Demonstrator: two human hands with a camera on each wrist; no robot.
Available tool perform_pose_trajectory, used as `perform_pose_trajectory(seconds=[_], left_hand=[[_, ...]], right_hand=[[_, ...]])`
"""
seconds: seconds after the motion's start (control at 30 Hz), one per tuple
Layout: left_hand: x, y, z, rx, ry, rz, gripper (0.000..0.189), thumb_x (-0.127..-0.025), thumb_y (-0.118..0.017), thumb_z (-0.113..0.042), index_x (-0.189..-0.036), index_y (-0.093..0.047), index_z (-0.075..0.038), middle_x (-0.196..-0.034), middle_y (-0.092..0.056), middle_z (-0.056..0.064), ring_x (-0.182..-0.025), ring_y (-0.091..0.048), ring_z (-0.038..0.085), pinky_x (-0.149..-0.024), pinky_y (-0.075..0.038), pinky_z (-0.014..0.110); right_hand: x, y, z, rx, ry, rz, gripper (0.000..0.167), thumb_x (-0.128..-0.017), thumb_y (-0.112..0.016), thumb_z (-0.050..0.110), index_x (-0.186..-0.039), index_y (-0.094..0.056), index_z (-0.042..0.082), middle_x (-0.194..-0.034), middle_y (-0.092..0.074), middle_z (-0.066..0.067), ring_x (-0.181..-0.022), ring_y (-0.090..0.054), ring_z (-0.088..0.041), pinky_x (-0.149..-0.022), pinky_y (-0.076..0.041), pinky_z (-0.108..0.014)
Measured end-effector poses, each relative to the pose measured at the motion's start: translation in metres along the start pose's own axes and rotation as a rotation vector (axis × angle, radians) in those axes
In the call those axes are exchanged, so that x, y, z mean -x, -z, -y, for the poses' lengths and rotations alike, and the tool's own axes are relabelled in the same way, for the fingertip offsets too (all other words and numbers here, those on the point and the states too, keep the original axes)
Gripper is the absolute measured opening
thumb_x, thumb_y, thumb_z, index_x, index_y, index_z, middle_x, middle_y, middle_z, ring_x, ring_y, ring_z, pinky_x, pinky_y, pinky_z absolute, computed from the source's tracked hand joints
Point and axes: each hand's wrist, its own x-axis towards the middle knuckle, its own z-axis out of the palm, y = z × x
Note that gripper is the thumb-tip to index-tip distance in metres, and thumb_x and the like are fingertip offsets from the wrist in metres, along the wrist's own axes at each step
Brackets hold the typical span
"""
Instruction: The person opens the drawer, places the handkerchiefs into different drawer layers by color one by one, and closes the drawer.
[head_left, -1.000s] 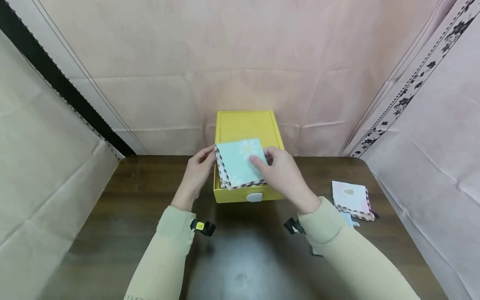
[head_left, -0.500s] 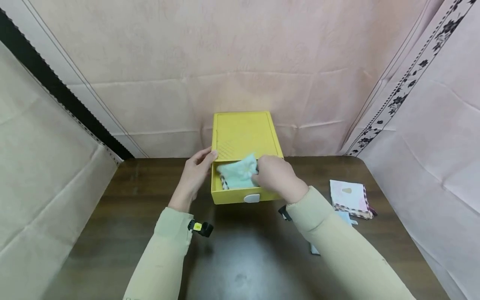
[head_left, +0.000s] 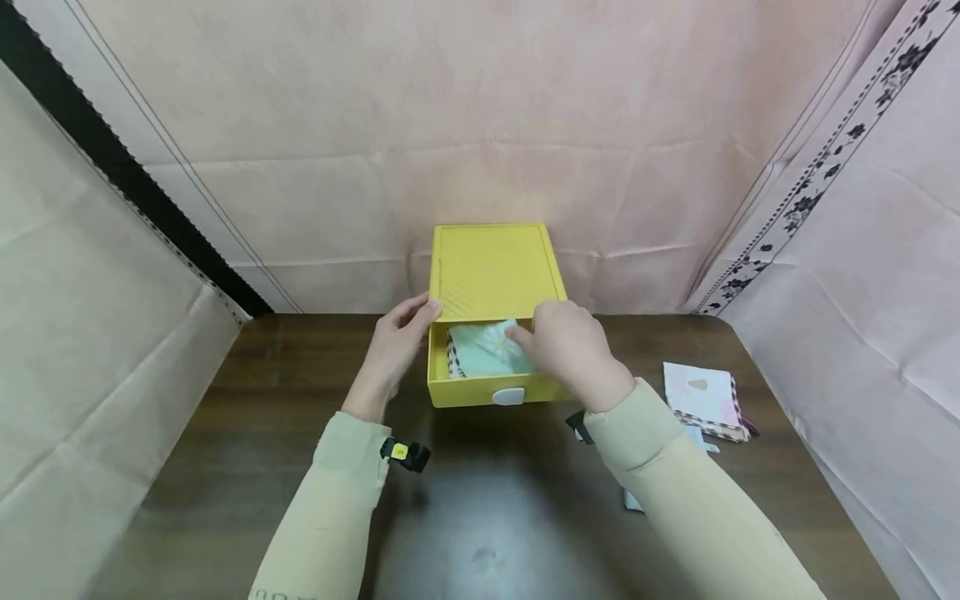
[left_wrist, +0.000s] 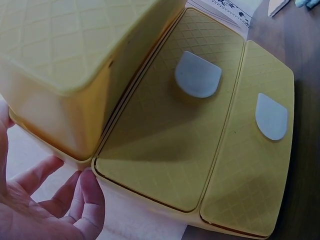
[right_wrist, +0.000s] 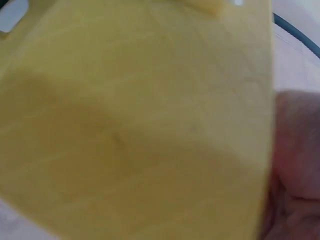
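Note:
A yellow drawer cabinet (head_left: 491, 267) stands against the back cloth, its top drawer (head_left: 468, 392) pulled out. In that drawer lies a light blue handkerchief (head_left: 483, 354) with a flower and a checked edge. My right hand (head_left: 576, 354) is at the drawer's right side, thumb over the handkerchief, the other fingers curled and mostly hidden. My left hand (head_left: 393, 354) touches the left side of the cabinet. In the left wrist view, its fingertips (left_wrist: 92, 192) rest on the side near the closed middle drawer (left_wrist: 170, 130). The right wrist view is filled by a blurred yellow panel (right_wrist: 135, 125).
A white handkerchief (head_left: 701, 396) with a checked edge lies folded at the table's right. Light blue fabric (head_left: 697, 437) sticks out beneath it, and another pale piece (head_left: 632, 502) is partly behind the right sleeve. Hanging cloth walls border the wooden table (head_left: 285, 417).
The light blue handkerchief has gone from above the drawer down into it, moved by the right hand, and now lies flatter than half a second ago. The left hand stays at the cabinet's side.

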Motion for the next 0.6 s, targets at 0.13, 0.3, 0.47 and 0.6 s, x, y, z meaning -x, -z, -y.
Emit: perform_pose_trajectory(seconds=[0.13,0.3,0.47,0.6], left_hand=[[0.000,-0.003,0.000,0.005,-0.009,-0.005,0.065,-0.083,-0.064,-0.063,-0.138,-0.054,-0.029,-0.131,-0.054,0.001,-0.113,-0.054,0.023,-0.093,-0.047,0.042],[0.000,-0.002,0.000,-0.009,0.006,0.007,0.066,-0.083,-0.064,-0.063,-0.139,-0.053,-0.029,-0.131,-0.054,0.000,-0.113,-0.054,0.023,-0.093,-0.047,0.042],[0.001,-0.002,0.001,-0.015,0.010,0.005,0.065,-0.083,-0.064,-0.064,-0.137,-0.054,-0.030,-0.129,-0.055,-0.001,-0.112,-0.055,0.022,-0.092,-0.047,0.041],[0.001,-0.002,-0.001,-0.017,-0.007,0.003,0.066,-0.082,-0.063,-0.065,-0.137,-0.054,-0.031,-0.129,-0.055,-0.002,-0.112,-0.055,0.021,-0.092,-0.048,0.041]], right_hand=[[-0.002,-0.007,-0.005,0.024,0.005,-0.107,0.049,-0.091,-0.065,0.043,-0.058,-0.055,0.009,-0.055,-0.047,-0.005,-0.052,-0.053,-0.024,-0.042,-0.040,-0.035],[-0.005,-0.009,-0.006,0.052,-0.007,-0.120,0.043,-0.088,-0.069,0.041,-0.064,-0.057,0.008,-0.060,-0.052,-0.007,-0.054,-0.054,-0.024,-0.042,-0.041,-0.035],[0.003,-0.005,-0.012,-0.130,0.037,-0.071,0.048,-0.089,-0.068,0.043,-0.056,-0.059,0.009,-0.049,-0.040,0.001,-0.048,-0.042,-0.017,-0.042,-0.033,-0.030],[0.012,0.003,-0.023,-0.389,0.078,-0.056,0.037,-0.088,-0.066,0.049,-0.077,-0.072,0.014,-0.059,-0.057,0.002,-0.055,-0.052,-0.017,-0.051,-0.043,-0.033]])
